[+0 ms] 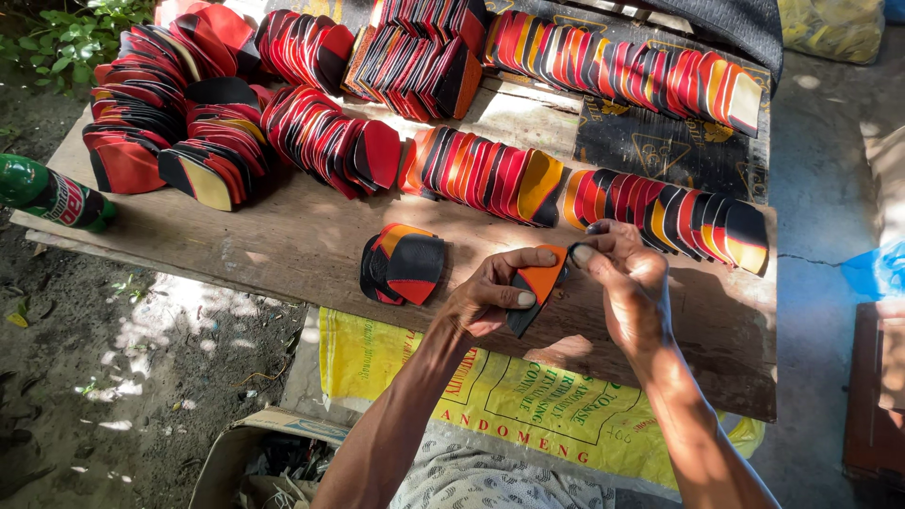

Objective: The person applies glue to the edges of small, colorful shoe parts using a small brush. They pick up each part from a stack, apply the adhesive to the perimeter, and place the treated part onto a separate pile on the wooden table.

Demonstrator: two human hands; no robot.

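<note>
Both my hands hold one small leather-like piece (537,286), orange on one face and black on the other, above the wooden board (283,240). My left hand (490,292) pinches its lower left side with thumb and fingers. My right hand (627,283) grips its upper right corner. Just left of my hands a small stack of black, red and orange pieces (403,266) lies on the board. Behind my right hand a row of similar pieces (669,212) stands on edge.
Several more rows and heaps of red, black and orange pieces (330,137) cover the board's far side. A green bottle (52,196) lies at the board's left end. A yellow printed sack (528,415) hangs below the front edge. A cardboard box (255,462) sits on the dirt ground.
</note>
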